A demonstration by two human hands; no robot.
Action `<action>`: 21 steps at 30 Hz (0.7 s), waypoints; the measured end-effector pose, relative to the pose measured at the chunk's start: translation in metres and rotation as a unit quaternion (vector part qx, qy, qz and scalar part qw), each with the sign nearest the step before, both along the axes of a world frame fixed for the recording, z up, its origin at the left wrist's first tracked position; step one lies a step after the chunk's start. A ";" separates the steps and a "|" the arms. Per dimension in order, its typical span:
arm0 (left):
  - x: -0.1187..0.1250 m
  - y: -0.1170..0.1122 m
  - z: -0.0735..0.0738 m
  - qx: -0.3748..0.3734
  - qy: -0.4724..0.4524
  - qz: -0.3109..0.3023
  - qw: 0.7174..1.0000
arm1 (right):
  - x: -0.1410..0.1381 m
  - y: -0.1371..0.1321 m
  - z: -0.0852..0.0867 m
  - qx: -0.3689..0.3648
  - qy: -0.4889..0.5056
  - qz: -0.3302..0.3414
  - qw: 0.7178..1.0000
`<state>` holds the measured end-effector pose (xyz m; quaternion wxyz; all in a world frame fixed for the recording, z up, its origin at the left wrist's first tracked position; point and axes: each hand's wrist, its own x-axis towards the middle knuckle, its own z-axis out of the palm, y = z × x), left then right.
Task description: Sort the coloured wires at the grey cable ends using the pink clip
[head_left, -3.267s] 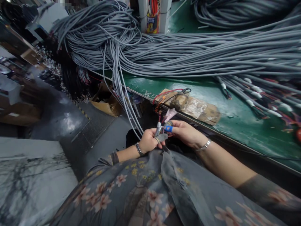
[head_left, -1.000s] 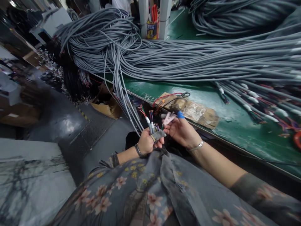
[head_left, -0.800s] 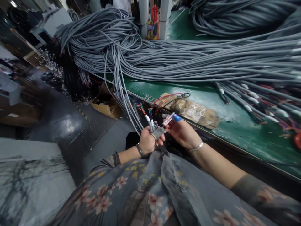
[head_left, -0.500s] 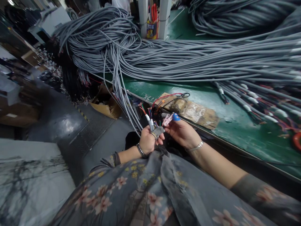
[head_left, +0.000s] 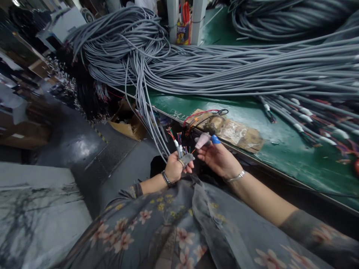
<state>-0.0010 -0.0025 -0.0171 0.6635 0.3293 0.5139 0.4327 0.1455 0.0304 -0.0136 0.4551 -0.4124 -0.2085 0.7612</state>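
My left hand (head_left: pixel 175 167) is closed around the ends of several grey cables (head_left: pixel 178 149), held upright. Thin coloured wires (head_left: pixel 171 133) fan out from the cut ends, and a grey cover wraps the thumb. Just to the right, my right hand (head_left: pixel 217 158) has its fingers loosely bent, with a blue cover on the thumb tip and a pinkish wrap on a finger. Its fingertips are close to an orange wire (head_left: pixel 193 151) that sticks out of the held bunch. A small gap shows between that wire and the wrapped finger.
A thick run of grey cables (head_left: pixel 213 71) crosses the green table (head_left: pixel 241 102). Near its edge lies a taped cardboard piece (head_left: pixel 238 136) with red and black leads. Stripped cable ends (head_left: pixel 305 116) spread at the right. Below stands an open cardboard box (head_left: pixel 126 129).
My right hand has drawn slightly to the right, away from the wires, and its thumb and wrapped finger have parted. My left hand keeps its grip on the cables.
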 end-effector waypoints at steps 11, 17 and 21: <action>-0.003 -0.007 -0.014 0.054 0.016 -0.144 0.988 | 0.017 -0.021 -0.016 0.060 -0.135 0.053 0.988; -0.003 -0.012 -0.001 0.101 0.099 -0.249 0.958 | 0.026 -0.038 -0.006 0.188 -0.214 0.114 0.952; -0.006 -0.013 -0.003 0.166 0.109 -0.263 0.944 | 0.026 -0.041 0.005 0.240 -0.232 0.137 0.933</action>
